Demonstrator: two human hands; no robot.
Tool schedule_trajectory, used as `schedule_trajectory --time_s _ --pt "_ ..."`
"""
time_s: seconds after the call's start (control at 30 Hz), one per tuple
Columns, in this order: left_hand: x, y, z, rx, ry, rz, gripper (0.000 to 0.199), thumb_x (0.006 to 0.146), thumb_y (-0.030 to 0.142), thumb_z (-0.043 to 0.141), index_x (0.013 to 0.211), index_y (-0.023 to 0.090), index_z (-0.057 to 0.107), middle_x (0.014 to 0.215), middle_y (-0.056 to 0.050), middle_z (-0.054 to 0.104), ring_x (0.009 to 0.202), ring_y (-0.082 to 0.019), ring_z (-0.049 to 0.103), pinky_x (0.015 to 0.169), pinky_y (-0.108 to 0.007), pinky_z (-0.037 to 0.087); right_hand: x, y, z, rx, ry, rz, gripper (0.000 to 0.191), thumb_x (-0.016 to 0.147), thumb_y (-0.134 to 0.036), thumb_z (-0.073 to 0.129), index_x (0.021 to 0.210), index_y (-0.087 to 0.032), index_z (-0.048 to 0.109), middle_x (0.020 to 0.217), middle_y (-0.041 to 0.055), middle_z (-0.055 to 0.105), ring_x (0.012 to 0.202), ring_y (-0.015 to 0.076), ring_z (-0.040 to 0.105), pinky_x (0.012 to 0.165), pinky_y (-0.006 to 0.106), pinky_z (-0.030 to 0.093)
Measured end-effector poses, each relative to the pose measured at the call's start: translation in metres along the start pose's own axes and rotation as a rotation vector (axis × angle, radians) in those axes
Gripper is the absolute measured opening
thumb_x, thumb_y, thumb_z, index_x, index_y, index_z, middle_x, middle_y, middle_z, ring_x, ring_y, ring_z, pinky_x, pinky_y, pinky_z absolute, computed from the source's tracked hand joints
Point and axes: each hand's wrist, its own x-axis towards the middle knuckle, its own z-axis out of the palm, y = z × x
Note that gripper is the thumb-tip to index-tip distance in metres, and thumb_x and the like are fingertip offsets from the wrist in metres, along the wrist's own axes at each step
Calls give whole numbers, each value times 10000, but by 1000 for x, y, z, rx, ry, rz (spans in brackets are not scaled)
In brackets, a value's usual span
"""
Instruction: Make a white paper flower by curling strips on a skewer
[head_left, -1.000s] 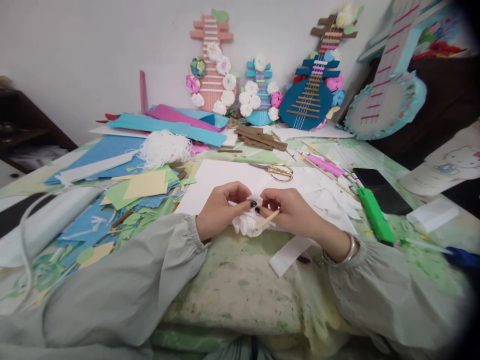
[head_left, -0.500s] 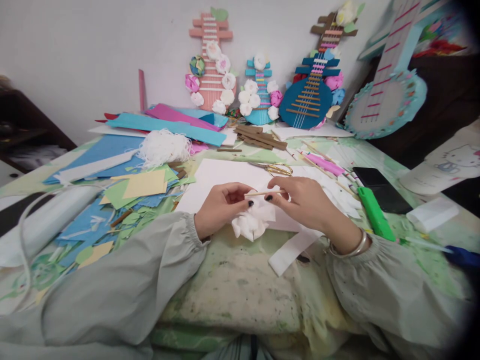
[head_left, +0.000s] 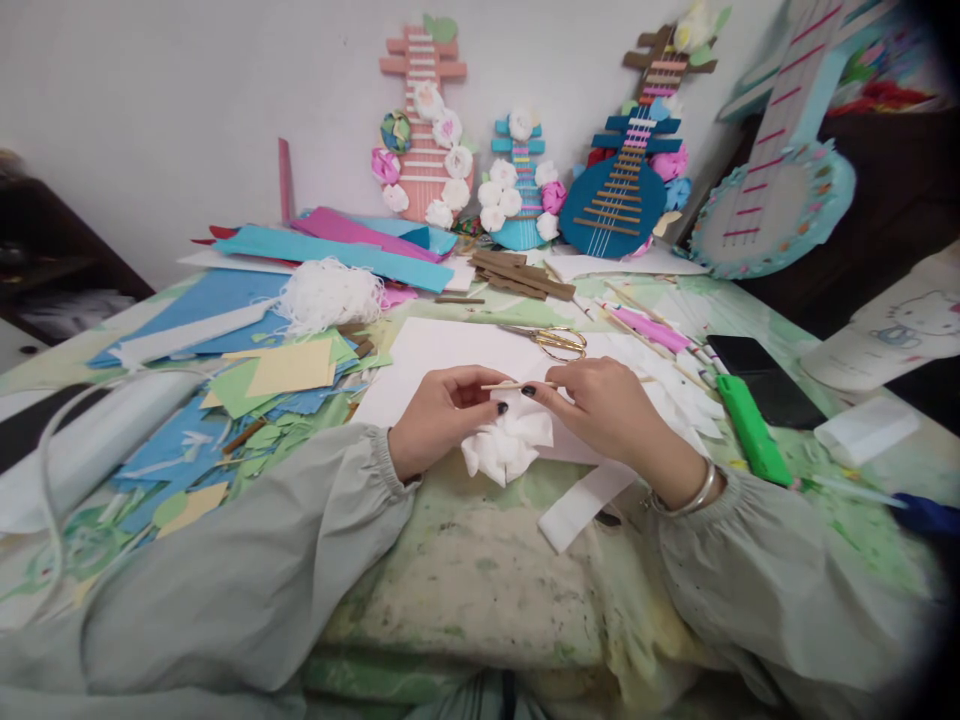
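Observation:
My left hand (head_left: pixel 442 415) is closed, pinching a ruffled white paper flower (head_left: pixel 508 447) by its upper edge. The flower's petals hang below the fingers, over the near side of the table. A thin wooden stick (head_left: pixel 496 387) lies sideways across the top of the flower, gripped between the thumb and fingers of my right hand (head_left: pixel 611 408). Its left end reaches the left fingertips. Below my right hand rests a white paper strip (head_left: pixel 581 512). Gold-handled scissors (head_left: pixel 562 343) lie just beyond the hands on a white sheet (head_left: pixel 435 345).
Green, yellow and blue paper scraps (head_left: pixel 292 370) and a white yarn heap (head_left: pixel 330 295) spread at left. A green glue gun (head_left: pixel 754 430), a black phone (head_left: pixel 765 380) and a white cup (head_left: pixel 885 320) stand or lie right. Several decorated paper lutes (head_left: pixel 615 205) lean on the wall.
My right hand has slid slightly along the stick to the left, its thumb now nearer the left fingers. The stick's end also sits farther left. The flower has barely shifted.

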Motion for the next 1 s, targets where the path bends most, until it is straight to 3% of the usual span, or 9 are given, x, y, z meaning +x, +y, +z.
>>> schedule_trajectory --time_s 0.2,0.5,0.67,0.83,1.0 --pt "0 -1 -1 38 16 0 310 686 266 720 950 111 681 860 -80 703 704 -143 622 605 -228 478 1 -2 6 58 49 -26 419 909 -427 406 649 -158 595 565 38 546 575 138 476 596 271 275" --pt "0 0 1 112 91 22 231 702 271 704 884 130 717 799 -57 716 643 -115 596 552 -205 447 -4 -10 5 322 126 -90 209 871 -235 482 972 -177 656 767 38 660 622 121 534 606 236 359" --pt "1 -1 2 71 99 22 249 674 275 727 873 125 720 816 -62 724 660 -127 611 573 -213 465 -4 -10 5 412 189 -174 319 861 -134 446 1109 -195 637 763 23 666 608 102 537 592 218 391" --pt "1 -3 1 -46 94 -38 270 668 283 737 891 133 711 763 -42 717 577 -99 586 522 -200 447 -3 -5 9 401 248 -296 373 851 -84 418 1042 -247 693 808 36 665 692 107 579 603 219 418" --pt "0 -3 1 -123 80 -73 294 628 266 768 880 128 705 776 -49 713 574 -98 584 519 -202 444 -4 -6 11 357 257 -282 423 821 -53 415 1058 -264 694 807 34 662 702 113 585 608 227 431"
